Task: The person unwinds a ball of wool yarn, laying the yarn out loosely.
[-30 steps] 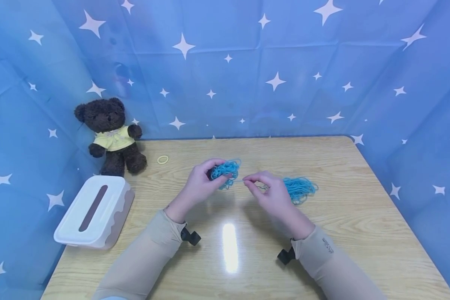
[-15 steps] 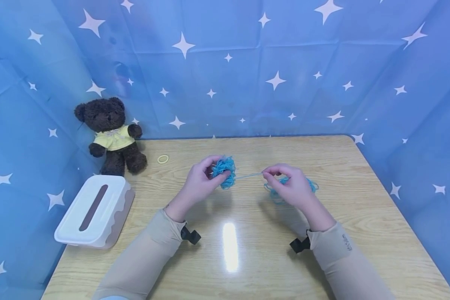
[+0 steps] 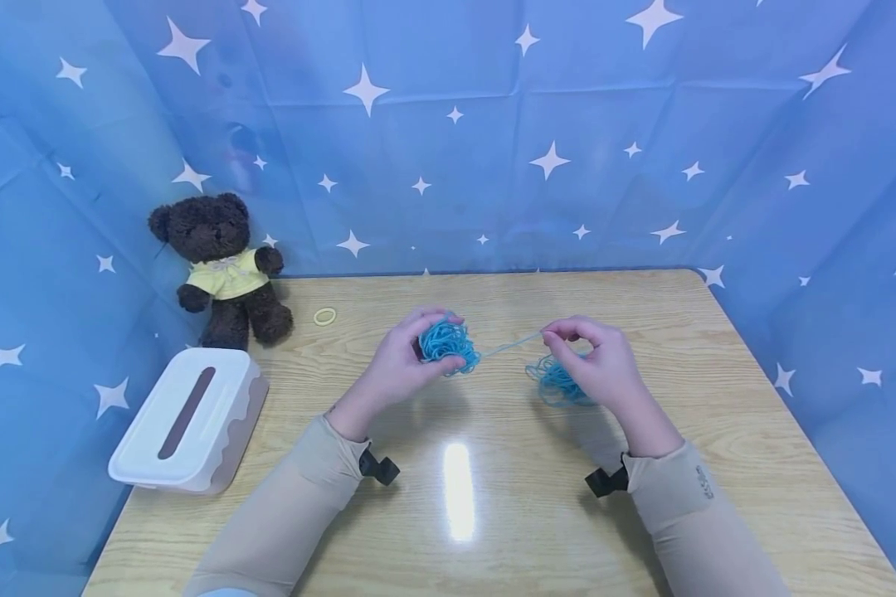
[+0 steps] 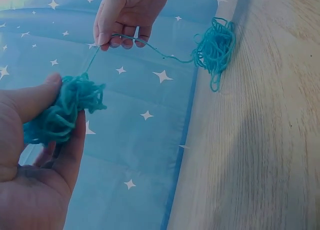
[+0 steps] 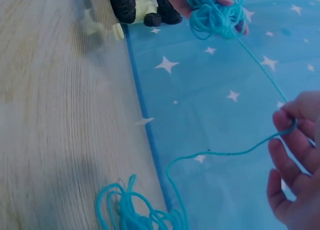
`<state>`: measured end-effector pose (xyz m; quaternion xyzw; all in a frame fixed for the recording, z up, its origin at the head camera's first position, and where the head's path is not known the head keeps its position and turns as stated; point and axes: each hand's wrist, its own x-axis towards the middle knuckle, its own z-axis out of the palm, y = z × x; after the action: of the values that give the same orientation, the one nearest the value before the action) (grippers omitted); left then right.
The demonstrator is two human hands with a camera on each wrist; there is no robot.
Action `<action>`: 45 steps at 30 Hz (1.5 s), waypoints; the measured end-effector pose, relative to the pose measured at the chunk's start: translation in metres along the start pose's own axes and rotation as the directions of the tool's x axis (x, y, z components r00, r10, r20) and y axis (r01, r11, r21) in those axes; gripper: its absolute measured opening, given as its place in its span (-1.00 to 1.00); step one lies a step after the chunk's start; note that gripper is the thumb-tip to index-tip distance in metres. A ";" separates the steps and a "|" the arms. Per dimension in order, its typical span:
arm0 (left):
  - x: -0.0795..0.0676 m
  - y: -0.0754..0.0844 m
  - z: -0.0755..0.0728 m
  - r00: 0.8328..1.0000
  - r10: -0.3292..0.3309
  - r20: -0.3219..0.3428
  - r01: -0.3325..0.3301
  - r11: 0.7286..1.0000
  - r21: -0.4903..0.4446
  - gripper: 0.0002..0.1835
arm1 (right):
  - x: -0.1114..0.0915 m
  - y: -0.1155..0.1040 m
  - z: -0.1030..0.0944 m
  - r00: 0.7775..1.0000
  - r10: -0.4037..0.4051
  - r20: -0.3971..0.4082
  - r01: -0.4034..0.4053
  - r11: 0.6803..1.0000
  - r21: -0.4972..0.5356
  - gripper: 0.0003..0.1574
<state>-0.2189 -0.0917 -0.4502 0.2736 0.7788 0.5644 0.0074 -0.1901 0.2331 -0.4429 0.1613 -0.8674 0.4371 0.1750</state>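
Note:
A loose bundle of turquoise yarn is gripped between the thumb and fingers of my left hand, raised over the table. One strand runs taut from it to my right hand, which pinches it between thumb and fingertips. In the right wrist view, the strand continues past those fingers down to a second yarn heap. That heap lies on the table just below my right hand, partly hidden by it in the head view.
On the left of the wooden table stands a pale tissue box with a slotted lid. Behind it sits a brown teddy bear in a yellow shirt, and a small yellow ring lies nearby. Blue star-patterned cloth surrounds the table.
My right hand has moved right and slightly away from me, drawing the strand out longer between the hands. The left hand stays in place, with its yarn bundle turned a little.

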 end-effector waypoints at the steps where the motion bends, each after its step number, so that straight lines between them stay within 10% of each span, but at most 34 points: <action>1: 0.000 -0.001 0.000 1.000 0.008 -0.005 -0.008 1.000 0.018 -0.47 | 0.000 0.000 0.000 1.000 -0.005 -0.006 0.005 1.000 -0.003 -0.87; 7: -0.001 0.000 0.000 0.999 -0.038 -0.009 0.038 0.998 -0.042 -0.48 | 0.001 0.002 -0.002 0.999 -0.014 -0.029 0.014 1.000 0.011 -0.87; 14: -0.001 0.003 -0.001 0.992 -0.122 -0.023 0.122 0.993 -0.010 -0.01 | 0.002 0.001 -0.003 0.999 -0.022 -0.043 0.022 1.000 0.002 -0.87; 25: 0.000 0.001 -0.001 0.999 -0.043 0.030 0.036 0.983 0.182 -0.66 | 0.003 0.000 -0.008 0.998 -0.015 -0.059 0.014 1.000 -0.023 -0.87; 45: 0.000 0.000 -0.004 0.994 -0.060 0.093 0.042 0.982 0.186 -0.67 | 0.004 0.001 -0.027 0.988 0.014 -0.154 -0.021 0.999 -0.046 -0.85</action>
<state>-0.2203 -0.0947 -0.4489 0.2805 0.8330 0.4755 0.0351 -0.1899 0.2550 -0.4275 0.1154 -0.8628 0.4291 0.2410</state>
